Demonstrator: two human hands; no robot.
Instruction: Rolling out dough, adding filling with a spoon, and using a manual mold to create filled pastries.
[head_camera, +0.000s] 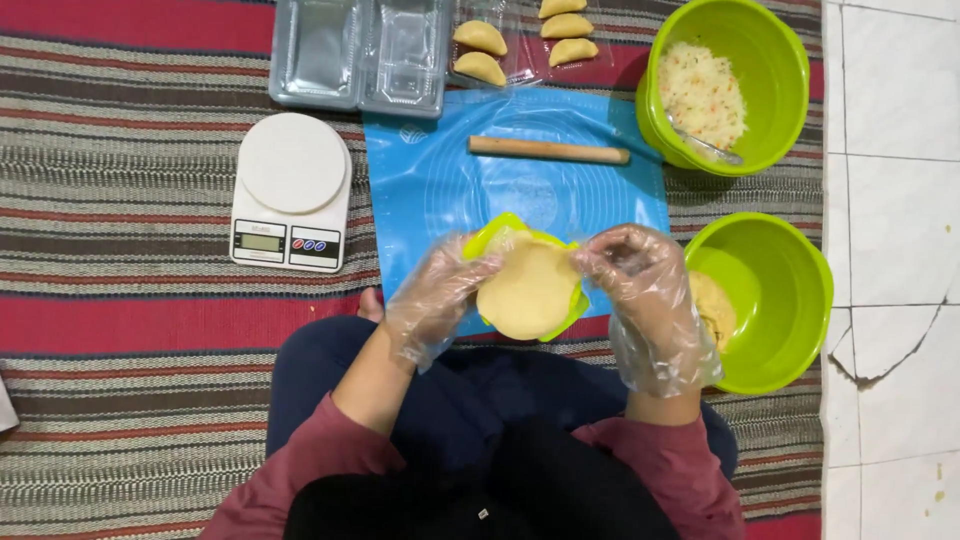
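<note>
A round sheet of pale yellow dough (527, 290) lies across an open lime-green dumpling press (577, 306), held above the near edge of a blue silicone mat (440, 180). My left hand (437, 297), in a clear plastic glove, grips the press and dough at the left side. On the right side, my gloved right hand (640, 285) pinches the dough's upper edge.
A wooden rolling pin (548, 150) lies on the mat. A green bowl (790, 50) of rice-like filling with a spoon stands at far right. A second green bowl (790, 300) holds dough. White kitchen scale (292, 192) sits left; clear trays (360, 55) and folded pastries (480, 52) are behind.
</note>
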